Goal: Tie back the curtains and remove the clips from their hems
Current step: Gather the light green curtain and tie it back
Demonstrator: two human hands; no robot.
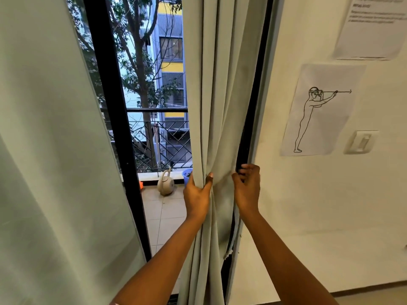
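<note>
Balcony door (114,106), curtain (218,106) between fingers (244,170)

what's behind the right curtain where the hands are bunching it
Behind the right curtain, a strip of black door frame shows beside the right hand. The left hand grips the folds. Anything else behind is covered.

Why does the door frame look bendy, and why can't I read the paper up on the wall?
In the head view, the wide-angle lens bows the black door frame near the picture's edge; the top paper sits in the far corner, its print small and blurred; daylight outside is brighter than the curtain that both hands gather.
</note>
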